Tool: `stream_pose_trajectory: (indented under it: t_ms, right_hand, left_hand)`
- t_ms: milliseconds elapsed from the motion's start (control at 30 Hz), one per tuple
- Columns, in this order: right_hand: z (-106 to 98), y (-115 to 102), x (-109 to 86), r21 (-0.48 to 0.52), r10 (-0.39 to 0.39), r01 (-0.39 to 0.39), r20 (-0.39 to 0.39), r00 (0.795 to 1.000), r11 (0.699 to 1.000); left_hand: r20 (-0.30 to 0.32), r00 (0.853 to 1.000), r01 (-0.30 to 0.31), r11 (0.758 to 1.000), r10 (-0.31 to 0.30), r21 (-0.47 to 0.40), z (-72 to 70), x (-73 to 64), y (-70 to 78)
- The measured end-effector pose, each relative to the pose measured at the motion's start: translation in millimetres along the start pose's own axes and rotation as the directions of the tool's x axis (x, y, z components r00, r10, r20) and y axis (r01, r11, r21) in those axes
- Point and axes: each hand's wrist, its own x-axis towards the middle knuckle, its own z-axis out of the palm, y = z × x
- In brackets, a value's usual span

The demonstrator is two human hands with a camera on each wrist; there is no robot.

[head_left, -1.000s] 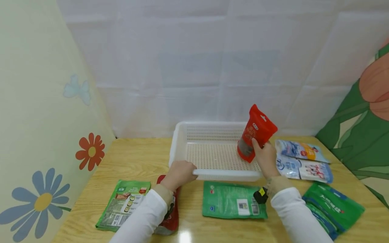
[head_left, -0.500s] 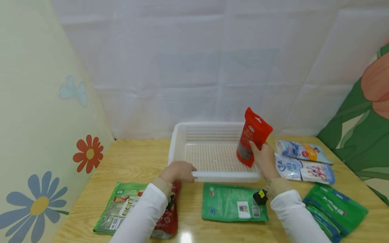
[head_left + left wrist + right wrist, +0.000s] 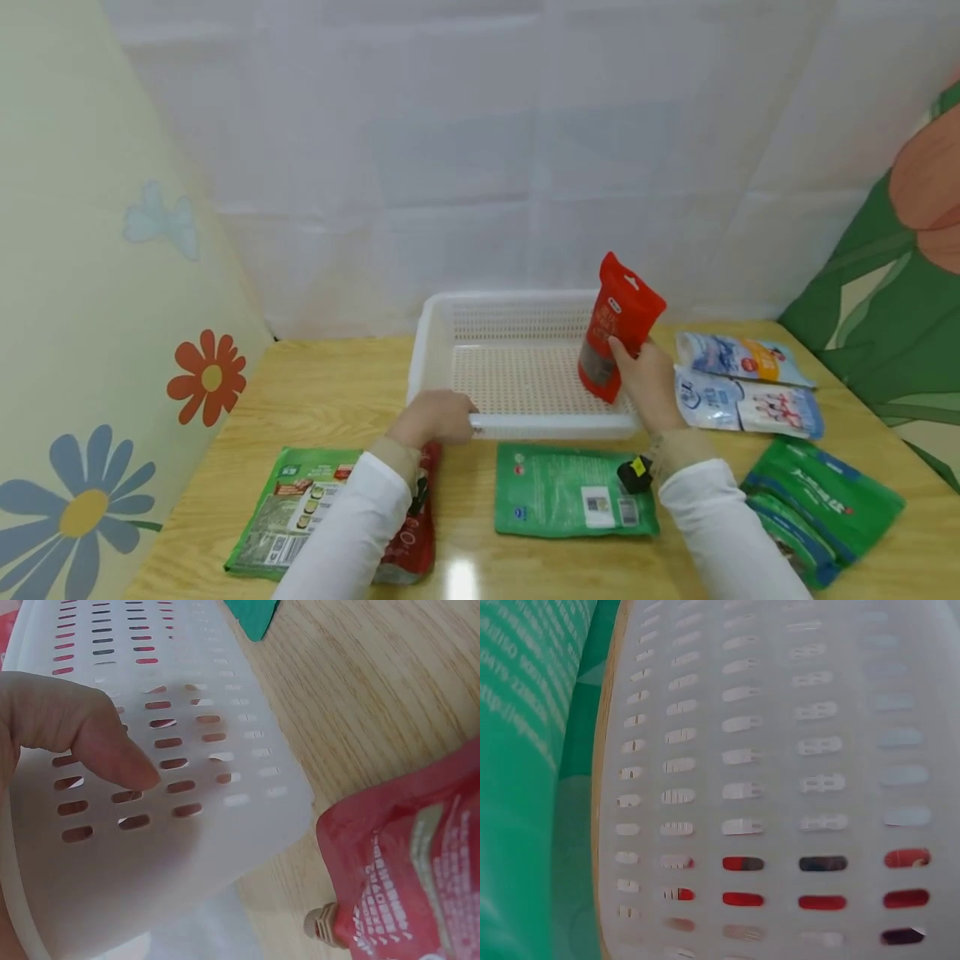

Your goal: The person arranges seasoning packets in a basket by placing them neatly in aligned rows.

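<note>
The red pouch (image 3: 617, 321) is tilted with its lower end inside the right end of the basket (image 3: 555, 427), its top above the basket's rim. The right hand (image 3: 651, 379) holds it by the side, thumb across the front. The left hand (image 3: 438, 417) grips the basket's near rim at the left corner. The pouch looks fairly light and soft, likely to bend under a squeeze; its smooth film may slip, though little in it seems fragile. The filled middle should give the surest hold, the flat top seal a floppier one. The basket looks light and fairly stiff, best taken by the rim.

Count on the tabletop (image 3: 337, 375): one basket; one red pouch, in it; one maroon pouch (image 3: 411, 542) and one green packet (image 3: 288, 517) near-left of the basket; one green pouch (image 3: 551, 492) just before it; two blue-white pouches (image 3: 742, 358) right of it; and, near-right of it, green bags (image 3: 828, 496), apparently two overlapping, though a single folded one is possible.
</note>
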Motion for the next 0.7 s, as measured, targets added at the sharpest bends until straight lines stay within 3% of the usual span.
stream_pose_trajectory:
  t_ms: [700]
  right_hand:
    - [-0.4,-3.6,0.5,-0.015,0.005,-0.004,0.079,0.997,1.0]
  left_hand:
    - [-0.009,1.0,0.017,1.0,-0.017,0.024,-0.2,0.4,-0.4]
